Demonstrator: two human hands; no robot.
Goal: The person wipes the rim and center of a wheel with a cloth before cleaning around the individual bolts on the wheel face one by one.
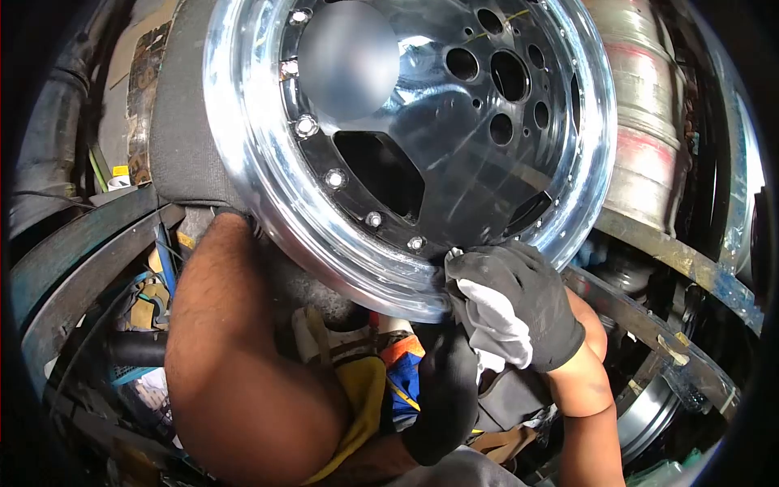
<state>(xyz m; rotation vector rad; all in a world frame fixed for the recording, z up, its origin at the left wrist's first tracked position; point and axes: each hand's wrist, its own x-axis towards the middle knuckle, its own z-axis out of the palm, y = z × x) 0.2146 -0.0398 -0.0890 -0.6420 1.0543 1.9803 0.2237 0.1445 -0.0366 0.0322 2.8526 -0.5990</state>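
Observation:
A polished wheel rim [260,162] with a bright lip, a black centre and several bolts fills the upper middle of the head view. My right hand [523,296], in a dark grey glove, is closed on a white cloth [495,321] at the rim's lower lip. Below the lip is my left hand [446,381] in a black glove, reaching up against the rim's underside. Its fingers are hidden behind the rim and the cloth.
My bare bent leg [219,325] is left of the rim. A dark padded surface [187,105] lies behind it. Metal barrels [641,122] stand at the right, beside a worn metal beam [682,252]. Curved metal bars [73,260] run along the left; assorted items lie below.

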